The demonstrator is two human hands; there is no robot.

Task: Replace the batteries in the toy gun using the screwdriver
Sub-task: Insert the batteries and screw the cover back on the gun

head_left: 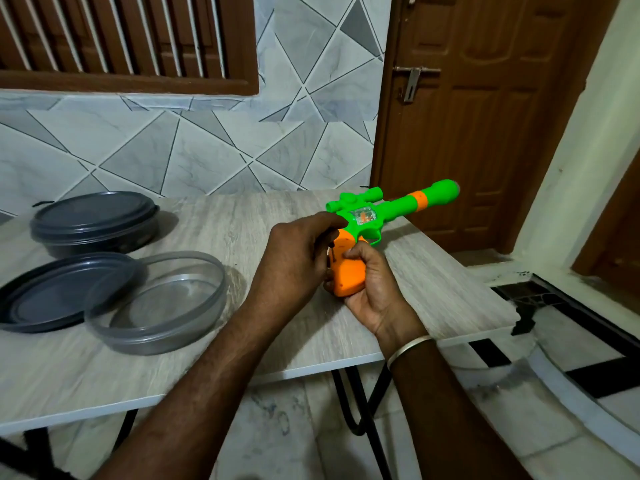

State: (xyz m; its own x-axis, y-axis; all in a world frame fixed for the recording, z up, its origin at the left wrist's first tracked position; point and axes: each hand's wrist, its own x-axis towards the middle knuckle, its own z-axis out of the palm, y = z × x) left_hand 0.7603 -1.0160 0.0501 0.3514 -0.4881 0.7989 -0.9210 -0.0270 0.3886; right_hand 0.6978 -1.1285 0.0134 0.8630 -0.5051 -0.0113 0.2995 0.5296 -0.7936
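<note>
Holding a green toy gun (367, 220) in the air, a person has both hands together on its orange grip (349, 278). The right hand (370, 299) wraps the grip from below and from the right, with fingers curled around it. The left hand (294, 261) closes in from the left, its fingers curled over the rear of the gun. It appears to pinch a thin dark shaft, probably the screwdriver (332, 258), upright against the left face of the grip. The tip and any screw are too small to make out. The gun hangs just above the desk (242, 216), beyond the hands and near the desk's right edge. Its long axis runs from the grip between the hands up and away to the right. The muzzle (448, 187) points past the far desk corner toward a brown door (485, 116), and the scope side is uppermost. The likeliest slip is the narrow tip riding out of the screw head, because the gun is braced only by one hand in mid-air. That could chew the screw or jab the right hand's fingers (356, 252) nearby. A loosened screw or the battery cover could also drop. So close to the edge, it might roll off to the floor. A clear tub (138, 336), a loose dark lid (52, 296) and a lidded tub (93, 216) sit well to the left of the left hand.
</note>
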